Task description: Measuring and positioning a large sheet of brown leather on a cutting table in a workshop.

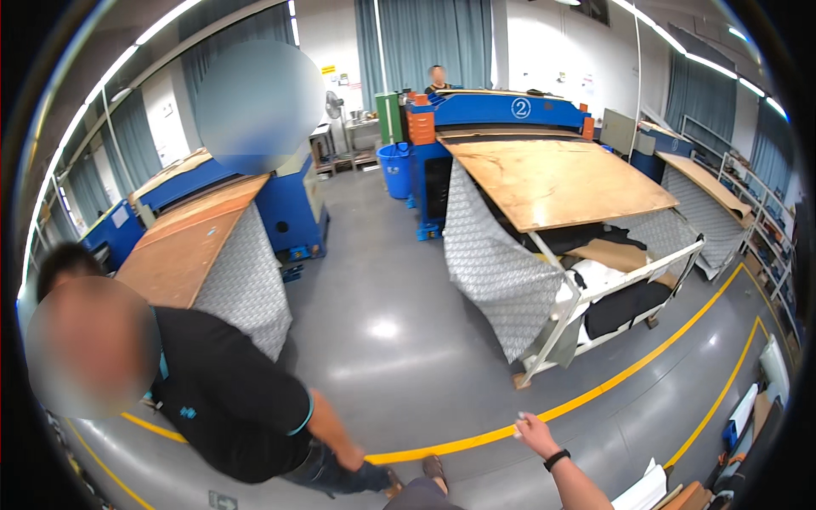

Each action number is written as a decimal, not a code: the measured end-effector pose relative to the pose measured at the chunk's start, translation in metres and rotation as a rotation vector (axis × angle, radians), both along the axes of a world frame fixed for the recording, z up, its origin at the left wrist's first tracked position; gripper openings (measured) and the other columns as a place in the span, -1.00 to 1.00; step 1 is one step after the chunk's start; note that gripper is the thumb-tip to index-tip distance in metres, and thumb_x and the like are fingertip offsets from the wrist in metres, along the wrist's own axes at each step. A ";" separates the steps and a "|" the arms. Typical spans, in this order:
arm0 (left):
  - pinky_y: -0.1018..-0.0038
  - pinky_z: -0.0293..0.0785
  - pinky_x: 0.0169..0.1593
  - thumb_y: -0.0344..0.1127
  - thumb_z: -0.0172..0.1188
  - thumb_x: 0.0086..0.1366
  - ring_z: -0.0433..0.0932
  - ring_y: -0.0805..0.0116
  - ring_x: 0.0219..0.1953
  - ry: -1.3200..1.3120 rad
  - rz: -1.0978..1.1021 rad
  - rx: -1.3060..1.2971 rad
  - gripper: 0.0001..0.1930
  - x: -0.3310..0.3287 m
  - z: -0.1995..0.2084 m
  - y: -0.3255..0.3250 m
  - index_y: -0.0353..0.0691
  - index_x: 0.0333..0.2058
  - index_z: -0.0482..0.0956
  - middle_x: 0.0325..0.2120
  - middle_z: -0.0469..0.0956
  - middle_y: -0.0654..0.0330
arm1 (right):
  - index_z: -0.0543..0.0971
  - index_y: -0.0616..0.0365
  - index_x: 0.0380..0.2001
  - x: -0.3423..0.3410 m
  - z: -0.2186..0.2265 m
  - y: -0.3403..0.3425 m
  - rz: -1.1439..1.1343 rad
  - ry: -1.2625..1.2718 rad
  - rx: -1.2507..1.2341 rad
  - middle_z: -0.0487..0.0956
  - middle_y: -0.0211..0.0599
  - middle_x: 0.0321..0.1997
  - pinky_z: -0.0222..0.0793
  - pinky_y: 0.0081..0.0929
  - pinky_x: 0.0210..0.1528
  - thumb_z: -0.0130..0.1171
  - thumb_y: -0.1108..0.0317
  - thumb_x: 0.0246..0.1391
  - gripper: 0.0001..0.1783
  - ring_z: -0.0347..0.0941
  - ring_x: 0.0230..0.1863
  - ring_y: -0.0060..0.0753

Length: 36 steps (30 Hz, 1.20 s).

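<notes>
My right hand (537,436) reaches in from the lower edge, with a dark band (557,460) on its wrist. Its fingers are curled closed above the grey floor (382,374), close to a yellow floor line (476,443). Something small and pale shows at the fingertips, too small to name. Nothing else touches this hand. My left hand is out of the picture. On the left stands another person in a black shirt (229,391), whose lowered hand (350,460) belongs to them.
A blue machine (510,110) with a sloping wooden board (561,183) stands ahead, above a white metal frame (616,293) holding dark and white material. Another board (187,246) slopes from a blue machine on the left. A blue bin (395,174) stands between them. Sheets and rolls (680,495) lie at lower right.
</notes>
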<state>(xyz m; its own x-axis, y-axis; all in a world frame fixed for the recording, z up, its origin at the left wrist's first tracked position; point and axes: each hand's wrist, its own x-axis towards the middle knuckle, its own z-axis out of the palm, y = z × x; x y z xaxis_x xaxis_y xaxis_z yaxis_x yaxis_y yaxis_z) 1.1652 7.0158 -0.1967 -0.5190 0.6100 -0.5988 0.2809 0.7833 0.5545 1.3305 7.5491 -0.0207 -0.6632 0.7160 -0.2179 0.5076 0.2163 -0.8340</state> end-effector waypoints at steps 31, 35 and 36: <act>0.20 0.48 -0.16 0.02 0.05 0.28 0.59 0.05 -0.24 0.233 0.061 -0.131 -0.54 -0.681 -0.010 0.266 -0.32 -0.16 0.59 -0.24 0.61 -0.11 | 0.14 0.47 0.25 -0.913 0.386 0.571 0.069 0.279 0.852 0.20 0.34 0.30 0.05 -0.26 0.36 0.02 -0.02 0.21 -0.19 0.10 0.36 0.14; 0.20 0.48 -0.16 0.02 0.05 0.28 0.59 0.05 -0.23 0.246 0.092 -0.128 -0.53 -0.766 -0.019 0.322 -0.33 -0.15 0.59 -0.23 0.61 -0.12 | 0.14 0.48 0.24 -1.030 0.374 0.606 0.102 0.277 0.825 0.25 0.36 0.26 0.10 -0.20 0.32 0.02 -0.04 0.21 -0.18 0.16 0.32 0.18; 0.20 0.48 -0.16 0.02 0.05 0.28 0.59 0.05 -0.23 0.253 0.099 -0.129 -0.53 -0.792 -0.024 0.333 -0.33 -0.15 0.59 -0.22 0.60 -0.12 | 0.15 0.48 0.24 -1.058 0.371 0.608 0.146 0.275 0.831 0.25 0.35 0.26 0.09 -0.20 0.33 0.02 -0.04 0.21 -0.19 0.16 0.32 0.18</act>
<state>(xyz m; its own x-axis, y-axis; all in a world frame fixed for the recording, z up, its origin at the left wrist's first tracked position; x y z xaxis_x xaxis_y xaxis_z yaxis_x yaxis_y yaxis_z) 0.3732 7.3485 -0.2205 -0.7148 0.4759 -0.5124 0.3160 0.8734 0.3705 0.2726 8.1574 0.3503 -0.7126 0.4761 0.5152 0.2327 0.8533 -0.4667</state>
